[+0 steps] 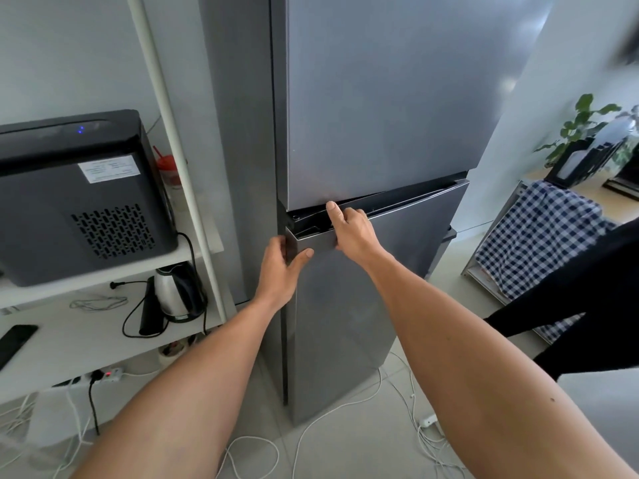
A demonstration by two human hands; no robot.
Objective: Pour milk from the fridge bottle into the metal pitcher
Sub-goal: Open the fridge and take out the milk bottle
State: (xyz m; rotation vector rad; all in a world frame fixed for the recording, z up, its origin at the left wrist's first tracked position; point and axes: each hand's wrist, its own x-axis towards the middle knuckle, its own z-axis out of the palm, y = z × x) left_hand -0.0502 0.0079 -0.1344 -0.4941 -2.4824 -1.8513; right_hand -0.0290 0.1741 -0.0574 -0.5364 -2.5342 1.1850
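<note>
both hands are on the lower door (363, 288) of a grey two-door fridge (380, 98). the left hand (278, 271) has its grip clenched around the door's top left corner, thumb across the front face and fingers wrapped behind the edge. the right hand (351, 233) grasps the door's top edge just beside it, fingers hooked into the dark gap under the upper door, index finger pointing up against that door's bottom rim. the lower door stands slightly ajar at the top left; the inside is not visible, so the milk bottle cannot be seen, and the metal pitcher is out of view too.

to the left, a white shelf unit (103, 344) stands close against the fridge side. it carries a black boxy machine (79, 198) above, and a steel kettle (173, 293) with a loose black cord below. a power strip (100, 375) sits lower down. white cables (345, 409) trail over the tiled floor right at the fridge's foot. to the right, a blue checked cloth (539, 243) drapes over a stand, near a potted plant (581, 126) on a wooden surface (622, 202).
</note>
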